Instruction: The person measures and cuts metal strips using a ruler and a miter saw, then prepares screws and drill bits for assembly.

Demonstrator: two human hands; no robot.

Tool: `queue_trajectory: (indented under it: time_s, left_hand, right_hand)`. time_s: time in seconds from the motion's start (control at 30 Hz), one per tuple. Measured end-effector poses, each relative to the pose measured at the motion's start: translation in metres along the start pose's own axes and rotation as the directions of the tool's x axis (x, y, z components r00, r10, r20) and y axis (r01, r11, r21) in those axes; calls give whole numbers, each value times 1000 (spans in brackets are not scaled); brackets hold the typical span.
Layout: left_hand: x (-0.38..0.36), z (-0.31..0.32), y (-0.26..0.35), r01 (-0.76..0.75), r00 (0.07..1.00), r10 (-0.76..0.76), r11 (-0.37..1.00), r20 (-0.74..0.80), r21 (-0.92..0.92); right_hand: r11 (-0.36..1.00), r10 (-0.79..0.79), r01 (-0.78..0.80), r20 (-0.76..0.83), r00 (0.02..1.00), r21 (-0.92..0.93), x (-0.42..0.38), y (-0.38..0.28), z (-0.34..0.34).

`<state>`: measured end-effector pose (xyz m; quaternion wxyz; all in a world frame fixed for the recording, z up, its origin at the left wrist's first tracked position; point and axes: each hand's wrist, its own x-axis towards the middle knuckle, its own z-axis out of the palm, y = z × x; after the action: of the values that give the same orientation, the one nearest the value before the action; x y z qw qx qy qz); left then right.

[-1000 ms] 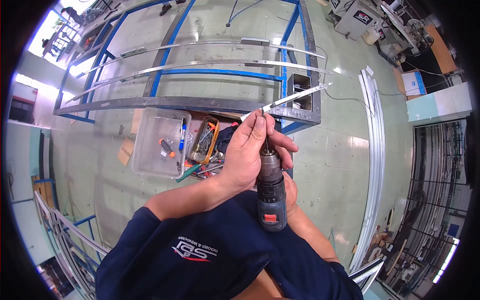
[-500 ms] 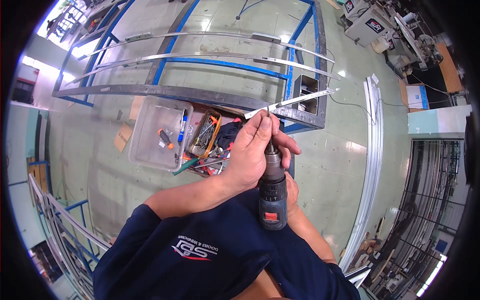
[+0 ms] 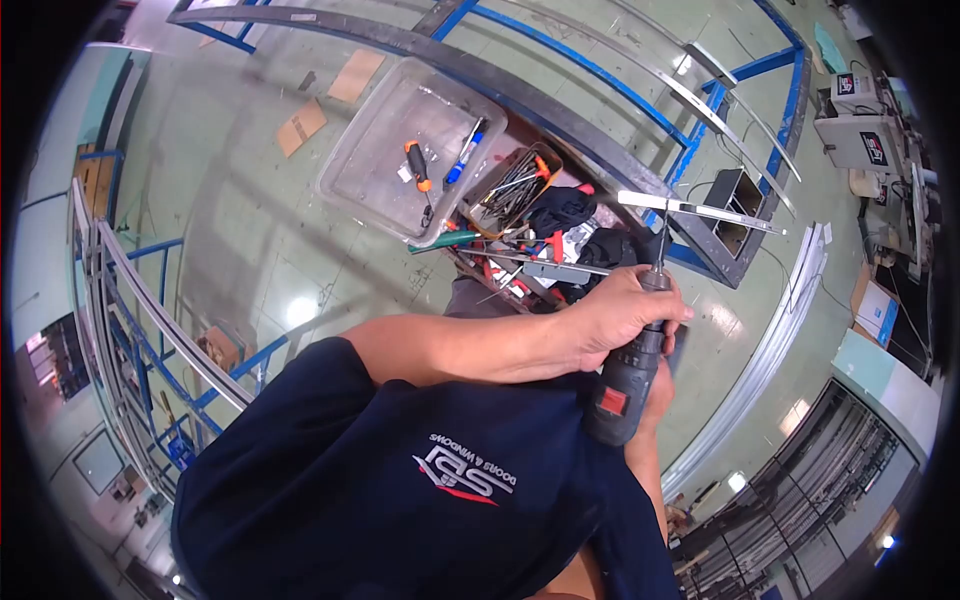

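Note:
A dark cordless drill with a red patch on its rear points away from me, its thin bit sticking out of the chuck. My left hand is closed around the chuck, thumb and fingers wrapped over it. Below the drill body, my right hand grips the handle, mostly hidden by the tool. Just beyond the bit, a short white metal strip lies across the corner of the workbench frame, overlapping the bit tip in this view.
Left of the drill stand a clear plastic bin holding a screwdriver and a blue marker, and a tray of hex keys and bits. Long metal profiles lie on the floor at right; a profile rack stands at left.
My left hand has moved back from the bit tip to the chuck. The view has turned, so the bin, bench and drill now appear farther right.

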<state>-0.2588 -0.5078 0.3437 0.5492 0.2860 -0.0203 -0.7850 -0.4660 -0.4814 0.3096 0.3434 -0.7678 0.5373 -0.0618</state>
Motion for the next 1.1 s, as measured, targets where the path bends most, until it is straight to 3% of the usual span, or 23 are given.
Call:
queue_trajectory:
  time_s: [0.03, 0.07, 0.1, 0.13, 0.23, 0.27, 0.3, 0.33, 0.37, 0.4, 0.43, 0.47, 0.57, 0.63, 0.7, 0.77, 0.8, 0.83, 0.93, 1.1]
  left_hand:
    - [0, -7, 1, 24, 999, -24, 1000, -35, -17]
    - [0, -14, 3, 47, 996, -48, 998, -69, -29]
    - [0, -21, 5, 71, 992, -75, 997, -105, -39]
    - [3, -31, 4, 120, 992, -121, 993, -44, -22]
    - [5, -76, 14, 187, 981, -194, 926, -11, 328]
    - [4, -99, 17, 225, 970, -242, 849, -28, 478]
    - [-2, -142, 26, -74, 997, 25, 624, 75, 778]
    - [-23, -163, 73, 124, 992, -53, 228, -115, 966]
    - [-37, -207, 104, 27, 999, 32, -205, -21, 978]
    - [-51, -290, 115, -71, 977, 148, -443, 151, 894]
    - [-75, -312, 148, 94, 985, 173, -508, -6, 856]
    - [-91, -362, 160, 117, 985, 171, -633, -9, 766]
    - [-103, -408, 180, -28, 1000, -13, -735, 28, 678]
    - [-89, -419, 181, -66, 997, -82, -774, 4, 629]
    - [-79, -426, 179, -21, 986, -122, -762, -111, 648]
    - [-74, -437, 179, -69, 988, -141, -756, -59, 651]
    - [-70, -429, 183, -8, 990, -113, -666, -90, 746]
    - [-69, -442, 183, -46, 995, -101, -637, -24, 770]
    - [-63, -443, 191, -153, 987, -143, -647, 79, 747]
    - [-62, -418, 183, -179, 983, -123, -815, 138, 551]
  right_hand:
    - [971, -23, 34, 48, 999, -235, 1, -10, -5]
    - [975, -185, 171, -87, 979, -144, 2, -19, -3]
    - [991, -120, 113, -107, 987, -65, -1, -23, 4]
    - [998, -52, 54, -123, 991, 16, -6, -26, 9]
    - [962, 234, -218, -83, 969, 164, -18, -23, 22]
    - [994, 110, -108, -148, 983, 25, -27, -9, 25]
    - [993, -22, -1, -195, 981, -119, -35, -2, 27]
    - [992, 69, -90, -213, 975, -89, -52, 9, 27]
    - [982, 163, -180, -233, 959, -57, -73, 21, 28]
    - [950, 310, -310, -263, 914, 43, -92, 33, 29]
    - [892, 452, -429, -278, 848, 143, -110, 44, 32]
    - [848, 526, -457, -322, 787, 269, -126, 52, 38]
    - [801, 595, -447, -441, 672, 399, -159, 69, 57]
    - [663, 739, -515, -364, 567, 544, -159, 58, 67]
    - [538, 834, -561, -299, 464, 629, -179, 68, 75]
    - [570, 816, -491, -389, 426, 658, -175, 45, 87]
    - [515, 853, -502, -357, 382, 695, -186, 57, 93]
    - [456, 885, -508, -310, 347, 731, -197, 70, 103]
    - [413, 902, -470, -279, 329, 781, -208, 73, 112]
    - [386, 915, -392, -292, 281, 835, -228, 99, 124]
